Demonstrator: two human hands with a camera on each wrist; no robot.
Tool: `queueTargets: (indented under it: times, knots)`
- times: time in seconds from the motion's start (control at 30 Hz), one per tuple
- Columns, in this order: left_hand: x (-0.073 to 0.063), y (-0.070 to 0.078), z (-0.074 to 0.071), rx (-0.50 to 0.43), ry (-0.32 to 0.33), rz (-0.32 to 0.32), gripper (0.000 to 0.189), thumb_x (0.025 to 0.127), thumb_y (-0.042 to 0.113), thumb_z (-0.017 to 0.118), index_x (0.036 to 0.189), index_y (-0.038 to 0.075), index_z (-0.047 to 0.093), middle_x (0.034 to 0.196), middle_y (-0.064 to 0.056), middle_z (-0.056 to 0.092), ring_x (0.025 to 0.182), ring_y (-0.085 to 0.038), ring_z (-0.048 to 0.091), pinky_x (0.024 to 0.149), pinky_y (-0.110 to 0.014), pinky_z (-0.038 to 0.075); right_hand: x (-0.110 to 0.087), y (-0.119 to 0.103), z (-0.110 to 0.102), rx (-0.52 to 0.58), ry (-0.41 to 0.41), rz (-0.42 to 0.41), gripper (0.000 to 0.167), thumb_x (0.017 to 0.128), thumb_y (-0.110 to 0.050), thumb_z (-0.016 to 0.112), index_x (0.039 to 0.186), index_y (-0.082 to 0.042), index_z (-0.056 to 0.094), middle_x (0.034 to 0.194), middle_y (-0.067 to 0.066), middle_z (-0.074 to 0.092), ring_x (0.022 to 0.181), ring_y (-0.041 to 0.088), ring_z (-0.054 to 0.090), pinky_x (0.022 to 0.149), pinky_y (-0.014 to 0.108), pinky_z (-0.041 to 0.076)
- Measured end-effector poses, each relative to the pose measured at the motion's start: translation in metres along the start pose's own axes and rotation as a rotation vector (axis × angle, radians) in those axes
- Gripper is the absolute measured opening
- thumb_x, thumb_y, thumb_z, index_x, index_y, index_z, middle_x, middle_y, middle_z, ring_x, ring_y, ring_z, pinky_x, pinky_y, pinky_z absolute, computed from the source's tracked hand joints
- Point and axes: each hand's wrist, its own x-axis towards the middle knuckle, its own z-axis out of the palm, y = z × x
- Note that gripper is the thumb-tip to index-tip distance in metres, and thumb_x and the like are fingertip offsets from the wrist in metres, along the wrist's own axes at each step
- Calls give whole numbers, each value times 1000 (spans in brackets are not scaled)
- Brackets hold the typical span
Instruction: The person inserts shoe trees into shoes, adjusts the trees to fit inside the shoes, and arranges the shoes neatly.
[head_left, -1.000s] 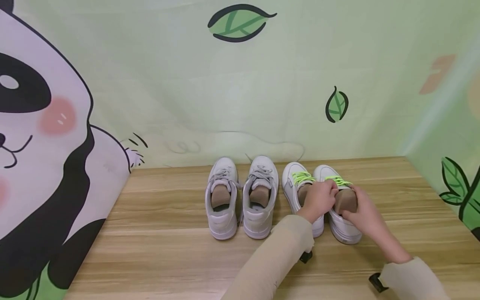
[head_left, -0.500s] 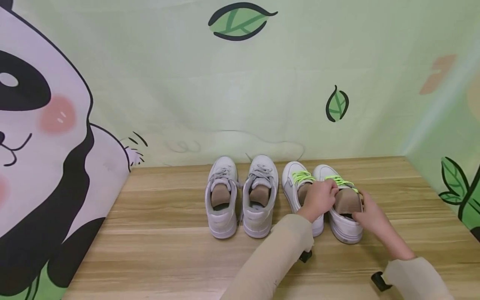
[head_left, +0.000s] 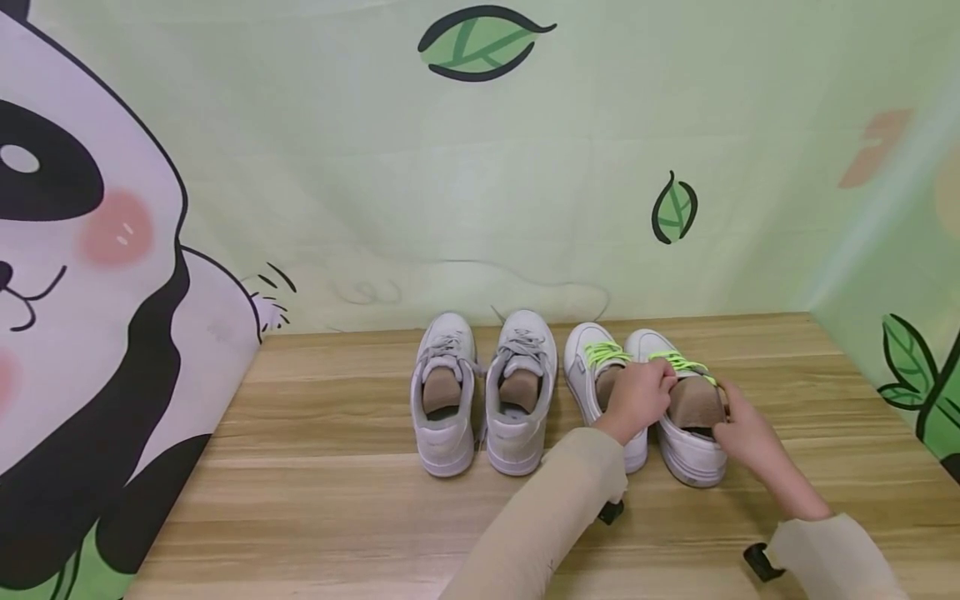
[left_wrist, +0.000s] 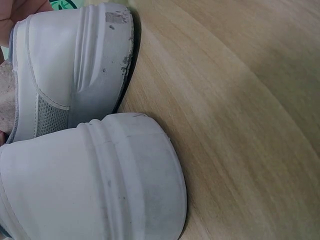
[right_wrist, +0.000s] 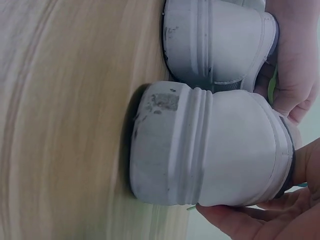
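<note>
The rightmost white shoe point(head_left: 692, 460) has neon-green laces point(head_left: 678, 362) and a brown insole or tongue lining showing. My right hand point(head_left: 750, 429) grips the right side of its collar, thumb at the opening, fingers outside. My left hand point(head_left: 637, 396) is curled at the left side of the same opening, its fingertips partly hidden. Beneath that hand, the second green-laced shoe point(head_left: 579, 367) is largely covered. In the right wrist view the gripped shoe's heel point(right_wrist: 240, 150) stands on the wood, with scuffs on the sole. The left wrist view shows both heels side by side.
Two white shoes with grey laces, a left one point(head_left: 442, 446) and a right one point(head_left: 516, 446), stand just to the left. A wood-grain surface point(head_left: 322, 517) lies beneath. Behind rises a green printed backdrop point(head_left: 337, 167) with a panda and leaves.
My right hand has shifted slightly right, and its thumb has drawn back toward the collar edge, uncovering more of the opening. My left hand and the other shoes stay where they were.
</note>
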Motion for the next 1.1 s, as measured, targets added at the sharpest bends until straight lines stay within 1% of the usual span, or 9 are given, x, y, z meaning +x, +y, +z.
queueTargets:
  times: [0.1,0.2,0.37,0.4,0.5,0.63,0.77,0.9,1.1]
  knots:
    - [0,0,-1,-1,-8,-4,11,88,27,52,80,24,58,67,14,56,57,0,45,51,-12,30,0,1,-1,-17,4,17,65,67,6,39,129,13,21,110,42,45,98,50,48,71,49,43]
    - [0,0,-1,-4,-14,-7,11,88,27,52,80,23,58,68,14,56,58,0,45,52,-12,31,-1,2,-2,-10,8,34,62,69,4,39,128,13,24,103,40,51,88,43,52,65,41,43]
    - [0,0,0,0,-14,-3,11,88,27,52,80,23,58,67,13,55,58,-1,45,51,-12,31,-2,6,-4,63,-15,63,57,75,2,45,127,15,26,102,39,53,83,34,55,59,27,42]
    - [0,0,1,0,-14,-1,11,88,27,52,80,23,58,67,13,55,58,-1,45,51,-12,31,-3,6,-4,85,-20,71,56,76,2,45,127,15,26,104,40,51,85,36,55,59,27,43]
    - [0,0,1,-4,-15,2,11,88,27,52,80,23,57,66,13,54,57,-1,45,50,-11,30,-5,4,-7,121,-13,86,54,79,-1,45,128,15,28,114,41,44,98,44,51,69,36,48]
    - [0,0,0,-5,-15,0,11,88,27,52,80,23,57,67,13,55,58,-1,45,51,-11,30,-8,-6,-11,85,83,60,50,81,-9,48,126,11,36,119,37,43,105,48,46,78,48,45]
    - [0,1,-2,-3,-24,-13,10,88,27,52,81,23,57,67,13,55,58,-1,45,51,-12,31,-9,-17,-9,5,185,-14,51,82,-22,59,121,8,45,114,32,50,96,43,53,69,46,47]
    - [0,1,-2,-5,-38,-22,10,88,28,51,81,24,56,67,13,54,58,-1,45,51,-12,31,-10,-24,-3,-75,224,-70,59,79,-31,65,119,8,46,113,30,52,90,42,56,66,47,45]
    - [0,2,-1,-2,-39,-22,10,88,28,52,81,24,57,67,13,55,58,-1,45,51,-11,31,-9,-26,3,-133,272,-95,61,75,-30,69,117,8,47,109,30,53,88,40,53,64,46,40]
